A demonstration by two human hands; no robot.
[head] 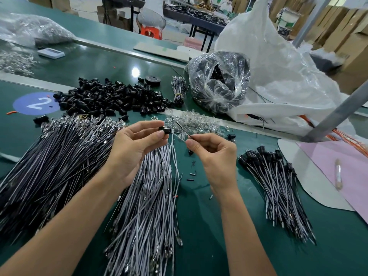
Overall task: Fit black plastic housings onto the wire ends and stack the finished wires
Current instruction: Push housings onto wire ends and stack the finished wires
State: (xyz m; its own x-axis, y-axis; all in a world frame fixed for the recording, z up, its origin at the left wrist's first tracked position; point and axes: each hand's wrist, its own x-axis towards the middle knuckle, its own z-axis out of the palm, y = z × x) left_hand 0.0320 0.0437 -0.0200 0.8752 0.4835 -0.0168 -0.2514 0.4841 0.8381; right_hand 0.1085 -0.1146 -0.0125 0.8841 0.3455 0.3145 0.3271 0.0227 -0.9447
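While both bare hands work above it, the green table [199, 226] fills the view from edge to edge. At two o'clock a big white sack [278, 76] slumps open, and just beside it, toward one o'clock, sits a clear plastic bag [219, 82] holding dark parts. At nine o'clock a broad fan of black wires [49, 156] lies with its metal tips pointing up the table. At six o'clock a sheaf of white wires [147, 206] runs from between the wrists toward the bottom edge. At four o'clock lies the stack of finished wires [276, 186], black caps at its upper end. At eleven o'clock spreads the heap of loose black housings [111, 98], with a blue disc marked 2 [36, 103] at its ten-o'clock side. Near twelve o'clock a small tied wire bundle [179, 90] lies beside a roll of black tape [153, 79], and a scatter of clear small parts [191, 122] lies just below.

At centre, the left hand [135, 150] pinches one black housing [164, 130] between thumb and forefinger, other fingers loosely curled. The right hand [215, 156], at its three o'clock, pinches a thin black wire [184, 130] whose free end points up toward the housing, just short of it.
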